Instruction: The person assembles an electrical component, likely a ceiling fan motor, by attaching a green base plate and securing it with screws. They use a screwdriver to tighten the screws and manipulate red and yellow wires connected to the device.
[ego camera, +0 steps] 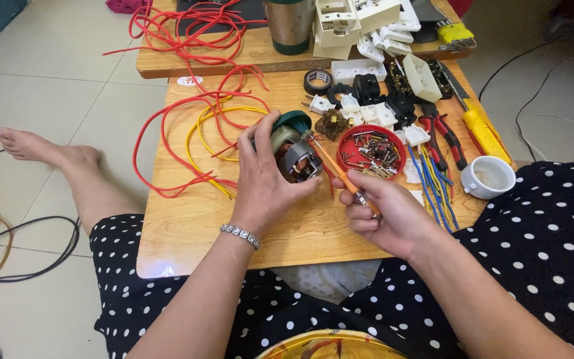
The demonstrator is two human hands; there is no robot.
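My left hand (262, 178) grips a small electric motor (293, 151) with a green cap and copper windings, held just above the low wooden table (194, 226). My right hand (383, 214) holds an orange-handled screwdriver (340, 174); its tip touches the motor's top right side. Directly behind the screwdriver sits a round red lid (371, 150) filled with several screws and small metal parts.
Red and yellow wires (194, 133) loop over the table's left half. White sockets and plugs (367, 40), black tape (317, 81), red pliers (443, 136), a yellow cutter (483, 133), blue wires (436, 189), a white cup (489, 177) and a steel tumbler (289, 25) crowd the right and back.
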